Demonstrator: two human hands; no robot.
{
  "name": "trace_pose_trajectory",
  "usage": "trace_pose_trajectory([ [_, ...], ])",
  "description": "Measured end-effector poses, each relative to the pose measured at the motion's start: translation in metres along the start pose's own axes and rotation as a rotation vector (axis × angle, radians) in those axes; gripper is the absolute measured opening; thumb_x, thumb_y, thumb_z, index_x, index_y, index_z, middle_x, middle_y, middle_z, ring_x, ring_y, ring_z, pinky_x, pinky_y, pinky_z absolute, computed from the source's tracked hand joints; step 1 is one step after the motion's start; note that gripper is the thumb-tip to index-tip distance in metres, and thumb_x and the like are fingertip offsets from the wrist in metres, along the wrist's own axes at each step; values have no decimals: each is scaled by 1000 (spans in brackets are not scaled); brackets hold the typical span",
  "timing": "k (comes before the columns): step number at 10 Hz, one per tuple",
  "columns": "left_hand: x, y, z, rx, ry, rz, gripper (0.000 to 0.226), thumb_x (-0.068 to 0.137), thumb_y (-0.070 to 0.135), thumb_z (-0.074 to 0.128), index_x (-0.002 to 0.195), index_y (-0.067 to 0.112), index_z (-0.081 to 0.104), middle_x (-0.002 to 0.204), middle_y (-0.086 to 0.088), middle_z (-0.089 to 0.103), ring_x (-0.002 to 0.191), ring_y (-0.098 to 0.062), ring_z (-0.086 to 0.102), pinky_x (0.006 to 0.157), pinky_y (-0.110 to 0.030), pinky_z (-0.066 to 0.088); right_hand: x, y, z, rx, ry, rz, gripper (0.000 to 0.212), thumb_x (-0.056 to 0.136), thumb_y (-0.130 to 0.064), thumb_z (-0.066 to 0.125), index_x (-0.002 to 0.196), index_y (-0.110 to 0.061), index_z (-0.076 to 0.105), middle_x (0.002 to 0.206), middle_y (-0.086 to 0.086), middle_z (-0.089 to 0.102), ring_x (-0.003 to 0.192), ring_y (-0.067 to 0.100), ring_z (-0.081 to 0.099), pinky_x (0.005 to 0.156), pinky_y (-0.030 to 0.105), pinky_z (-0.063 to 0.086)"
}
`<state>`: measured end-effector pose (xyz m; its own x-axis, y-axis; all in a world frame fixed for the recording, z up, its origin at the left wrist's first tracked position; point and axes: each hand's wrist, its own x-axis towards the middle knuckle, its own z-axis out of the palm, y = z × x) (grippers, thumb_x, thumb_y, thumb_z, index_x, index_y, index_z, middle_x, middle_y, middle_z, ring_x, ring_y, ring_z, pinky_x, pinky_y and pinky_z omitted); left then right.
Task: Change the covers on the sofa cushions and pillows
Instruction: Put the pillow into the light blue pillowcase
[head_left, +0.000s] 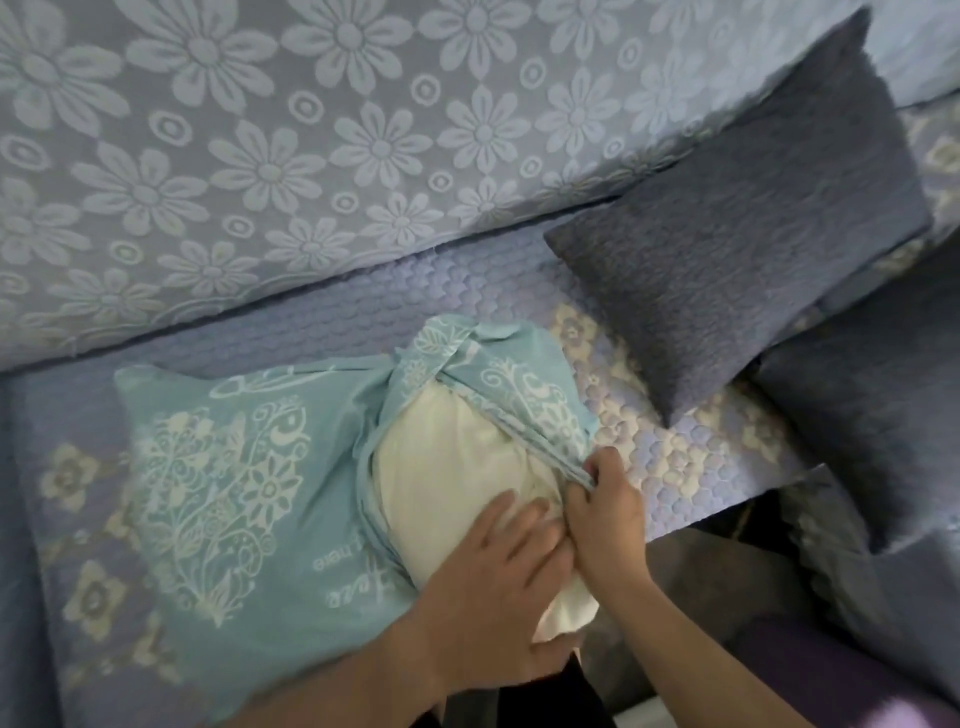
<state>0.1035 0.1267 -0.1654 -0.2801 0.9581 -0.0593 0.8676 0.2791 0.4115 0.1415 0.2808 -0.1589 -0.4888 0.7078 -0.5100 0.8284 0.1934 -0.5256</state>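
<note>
Writing: white print on the near edge of the teal pillow cover (218, 467), upside-down to the camera; only the fragment "here" reads with any confidence, the script word beside it is not legible.

Materials: cover is thin woven fabric, teal with white ornamental tree-and-scroll print, bunched and twisted at its open right end. Cream pillow insert (457, 467) bulges out of that opening, smooth, rounded, soft. Piped hem of the opening runs diagonally across the insert toward the right hand.

Location: pillow lies on the sofa seat (322, 322), near-centre, long axis left to right. Seat covering is quilted, pebbled lavender with pale flower patches. Sofa back (260, 130) far side: grey-blue woven cloth, raised daisy and ring pattern.

Hands: left hand (498, 582) lies flat on the exposed insert, fingers extended and pressed against it, gripping nothing. Right hand (608, 514) has thumb and fingers curled, pinching the hem of the cover at the right side of the opening.

Count: 1 teal-covered pillow; dark grey cushions with crinkled texture, 2 seen: one (737, 244) propped against the sofa back on the right, another (878, 415) nearer, at the right edge.
</note>
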Motion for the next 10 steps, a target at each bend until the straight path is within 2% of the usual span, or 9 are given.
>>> trace_pose_trajectory([
  [1, -1, -20, 32, 196, -135, 31, 59, 85, 39, 54, 140, 19, 52, 149, -18, 50, 138, -46, 44, 113, -67, 30, 2, -5, -1, 34, -9, -29, 18, 88, -6, 53, 84, -21, 45, 70, 1, 54, 64, 18, 49, 56, 36, 39],
  [3, 52, -99, 25, 284, -252, -566, 52, 91, 20, 58, 142, 24, 50, 137, -8, 53, 117, -43, 51, 103, -63, 38, -7, 24, -7, -245, -190, 58, 14, 89, -21, 62, 80, -21, 51, 71, -1, 59, 62, 16, 56, 56, 39, 49],
  [4, 73, -56, 40, 284, -203, -430, 66, 99, 35, 41, 160, 22, 18, 163, -11, 22, 146, -47, 20, 120, -65, 7, -17, 4, -2, -90, -99, 16, 17, 83, -15, 62, 74, -17, 48, 64, 3, 55, 55, 15, 46, 54, 44, 44],
  [5, 78, -18, 53, 230, -232, -210, 72, 92, 36, 45, 158, 14, 29, 159, -8, 36, 150, -33, 27, 125, -50, 17, -15, -31, -7, 72, 62, -110, 22, 83, -12, 60, 72, -20, 43, 59, 1, 46, 53, 10, 35, 50, 34, 34],
  [6, 76, -50, 71, 664, -306, -775, 34, 95, 49, 57, 128, 58, 51, 104, 48, 55, 127, 20, 42, 107, -3, 29, -30, -39, -9, -89, -193, -304, 25, 79, -11, 58, 77, -25, 38, 58, -5, 42, 54, 12, 38, 53, 29, 33],
  [7, 56, -87, 88, 42, -147, -490, 48, 98, 36, 58, 144, 37, 45, 140, 33, 47, 125, -5, 58, 105, -9, 37, -48, -20, -11, -264, -327, -249, 18, 87, -21, 58, 85, -25, 41, 69, -2, 55, 65, 21, 53, 60, 35, 41],
  [8, 64, -50, 56, 57, -248, -201, 62, 88, 42, 57, 144, 20, 49, 148, -15, 50, 134, -39, 46, 116, -51, 25, -14, 0, -23, -179, -71, -8, 14, 94, -22, 58, 85, -20, 47, 74, 0, 58, 67, 21, 56, 60, 38, 45],
  [9, 21, -13, 31, 115, -186, 90, 50, 92, 34, 54, 141, 22, 54, 161, -13, 36, 152, -37, 23, 123, -57, 15, 17, 7, -30, -80, 63, 84, 13, 93, -17, 54, 83, -13, 46, 70, 1, 52, 62, 20, 46, 55, 39, 40],
  [10, -29, -27, 19, 184, -149, -104, 68, 86, 39, 62, 151, 32, 43, 167, -14, 19, 154, -39, 12, 121, -59, 18, 19, 9, -23, 27, -20, 157, 20, 96, -25, 54, 83, -12, 45, 71, -1, 45, 62, 16, 39, 55, 31, 33],
])
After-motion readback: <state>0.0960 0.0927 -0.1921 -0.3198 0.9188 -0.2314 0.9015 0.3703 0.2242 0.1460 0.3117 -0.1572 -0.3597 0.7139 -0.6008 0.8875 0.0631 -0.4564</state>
